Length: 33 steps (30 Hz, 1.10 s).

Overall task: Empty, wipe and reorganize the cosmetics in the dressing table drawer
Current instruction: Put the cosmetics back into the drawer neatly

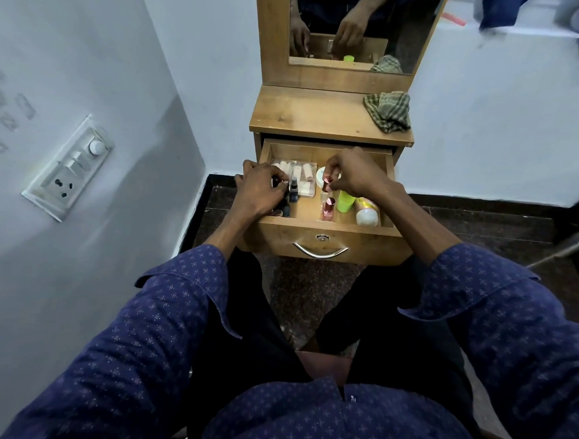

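Both hands in the open drawer: right hand pinching a pink-capped bottle mid-drawer; left hand curled round dark bottles at left. Probably light, slick, breakable; best gripped by the body.

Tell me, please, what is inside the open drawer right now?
The drawer holds a clear box, pink-capped bottles, a green cap and a tube. The left hand covers other items.

Wooden drawer pulled open; clear case rear left, pink-capped bottle, green tube upright inside.
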### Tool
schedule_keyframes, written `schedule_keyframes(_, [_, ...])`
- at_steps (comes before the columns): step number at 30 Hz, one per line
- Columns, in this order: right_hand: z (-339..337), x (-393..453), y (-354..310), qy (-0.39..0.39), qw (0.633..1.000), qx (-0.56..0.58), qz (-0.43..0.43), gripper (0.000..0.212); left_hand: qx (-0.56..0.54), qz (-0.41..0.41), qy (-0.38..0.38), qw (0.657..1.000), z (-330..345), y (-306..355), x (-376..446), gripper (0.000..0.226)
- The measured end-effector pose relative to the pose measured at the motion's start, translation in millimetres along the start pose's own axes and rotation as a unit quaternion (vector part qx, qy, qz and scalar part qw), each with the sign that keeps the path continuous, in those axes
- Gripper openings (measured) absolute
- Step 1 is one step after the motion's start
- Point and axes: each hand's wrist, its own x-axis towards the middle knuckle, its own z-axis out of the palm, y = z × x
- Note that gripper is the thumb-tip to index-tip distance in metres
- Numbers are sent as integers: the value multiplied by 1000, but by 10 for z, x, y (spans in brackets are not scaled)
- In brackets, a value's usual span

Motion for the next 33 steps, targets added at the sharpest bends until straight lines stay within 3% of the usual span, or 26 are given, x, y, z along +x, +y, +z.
schedule_keyframes(10, [134, 69, -229, 6, 999, -44, -5, 18, -4, -2, -3, 1000, -3, -29, 25, 27])
schedule_keyframes(25, [209, 96, -290, -39, 998, -17, 47, 24, -6, -8, -6, 1000, -14, -21, 3, 29])
schedule_keyframes(33, [331, 130, -448, -18, 999, 11, 46, 26, -9, -12, 0, 1000, 2, -48, 37, 27])
